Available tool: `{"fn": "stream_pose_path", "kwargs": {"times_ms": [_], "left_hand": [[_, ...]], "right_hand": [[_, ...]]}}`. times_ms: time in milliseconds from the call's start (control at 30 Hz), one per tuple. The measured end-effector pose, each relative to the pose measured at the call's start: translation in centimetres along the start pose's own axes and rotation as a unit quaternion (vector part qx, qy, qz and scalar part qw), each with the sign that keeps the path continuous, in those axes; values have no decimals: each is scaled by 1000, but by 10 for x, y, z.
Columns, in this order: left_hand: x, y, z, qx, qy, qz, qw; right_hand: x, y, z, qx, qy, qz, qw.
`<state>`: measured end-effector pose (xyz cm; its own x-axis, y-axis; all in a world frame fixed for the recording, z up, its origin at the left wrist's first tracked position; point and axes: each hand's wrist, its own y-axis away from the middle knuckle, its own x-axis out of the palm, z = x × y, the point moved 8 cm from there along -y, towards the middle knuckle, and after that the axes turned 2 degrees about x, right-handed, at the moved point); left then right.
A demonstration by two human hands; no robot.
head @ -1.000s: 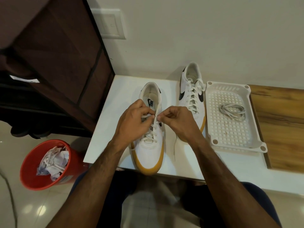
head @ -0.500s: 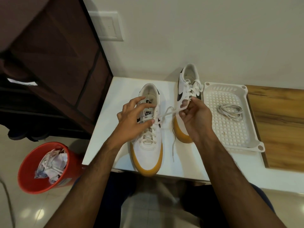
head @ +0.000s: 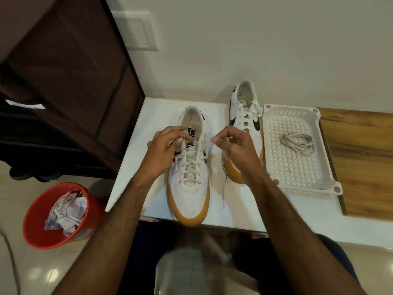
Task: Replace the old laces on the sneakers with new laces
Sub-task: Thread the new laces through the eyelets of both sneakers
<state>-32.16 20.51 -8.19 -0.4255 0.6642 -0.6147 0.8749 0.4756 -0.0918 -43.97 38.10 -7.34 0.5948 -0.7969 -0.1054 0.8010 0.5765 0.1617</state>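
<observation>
Sneaker (head: 190, 177) tongue reads NIKE (lace (head: 224, 188) dangling).

A home, most likely a bedroom or entry corner. A low white table (head: 131, 167) stands against a plain cream wall (head: 255, 39) with a switch plate (head: 139, 30). Off the table's left edge stands a dark brown fabric wardrobe (head: 70, 67), and off its near-left corner a red waste bin (head: 36, 226) of crumpled paper on glossy floor tiles (head: 32, 273). 2 sneakers (head: 190, 184) sit on the table.
</observation>
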Motion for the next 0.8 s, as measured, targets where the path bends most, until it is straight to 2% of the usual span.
{"fn": "stream_pose_path", "kwargs": {"times_ms": [100, 167, 200, 233, 300, 333, 367, 433, 533, 633, 800], "left_hand": [[0, 1, -1, 1, -3, 0, 1000], [-1, 1, 0, 5, -5, -2, 1000], [-1, 1, 0, 10, -3, -5, 1000], [-1, 2, -2, 13, 8, -10, 1000], [-6, 5, -5, -1, 37, -26, 999], [-10, 7, -5, -17, 40, -34, 998], [-13, 9, -3, -34, 37, -37, 998], [-14, 13, 4, -72, 32, -14, 997], [-7, 23, 18, -137, 33, 81, 987], [1, 30, 16, -145, 81, 146, 975], [-8, 26, -5, -102, 163, 106, 975]], "right_hand": [[-31, 0, -1, 25, -212, -106, 971], [-37, -2, -9, 61, -332, -123, 933], [-33, -3, -13, 83, -346, -114, 928], [-27, -3, -16, 101, -313, -98, 939], [-15, -4, -17, 94, -128, -58, 986], [-7, -2, -14, 75, -34, -34, 996], [0, -1, -13, 54, 31, -12, 998], [11, -1, -11, 18, 87, 36, 995], [19, 0, -13, -3, 196, 94, 976], [20, -1, -14, -19, 225, 108, 968], [17, 1, -9, -15, 151, 85, 985]]}}
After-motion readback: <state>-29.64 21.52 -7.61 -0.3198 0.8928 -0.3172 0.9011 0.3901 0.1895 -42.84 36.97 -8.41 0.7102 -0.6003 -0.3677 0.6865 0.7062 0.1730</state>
